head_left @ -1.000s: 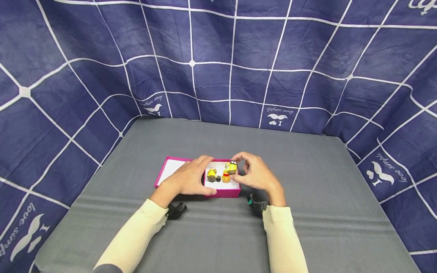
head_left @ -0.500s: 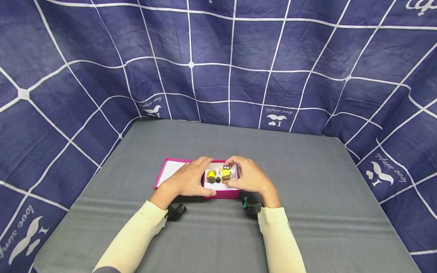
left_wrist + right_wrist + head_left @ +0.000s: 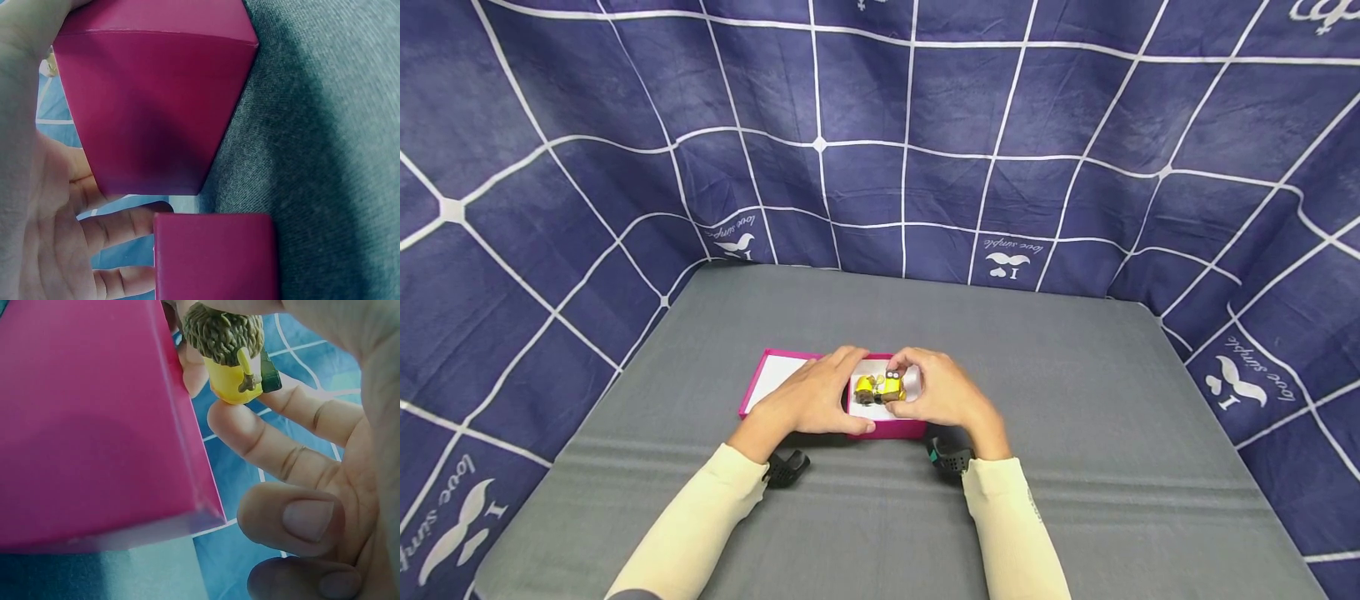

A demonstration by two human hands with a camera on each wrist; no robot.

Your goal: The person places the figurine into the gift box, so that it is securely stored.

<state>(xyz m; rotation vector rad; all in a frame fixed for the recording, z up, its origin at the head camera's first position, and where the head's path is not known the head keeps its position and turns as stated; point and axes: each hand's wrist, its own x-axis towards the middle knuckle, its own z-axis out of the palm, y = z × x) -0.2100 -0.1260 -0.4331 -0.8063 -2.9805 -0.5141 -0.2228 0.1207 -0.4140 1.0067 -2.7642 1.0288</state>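
Right hand: fingers bent, pinching a small yellow-and-brown plastic figurine.
Figurine's place: inside the white-lined pink box's outline; whether it touches bottom, I can't tell.
Left hand: thumb and fingers spread wide, gripping the box's left end.
Second yellow figurine: lying in the box, left.
Grey cloth-covered table: under everything.

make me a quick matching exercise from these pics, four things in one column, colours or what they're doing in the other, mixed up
Column 1
1. left hand
2. curtain
3. tabletop
4. right hand

Column 2
A. dark blue with white lines
B. holding a yellow toy
C. at the left end of the pink box
D. grey

Right pairs: 1-C, 2-A, 3-D, 4-B
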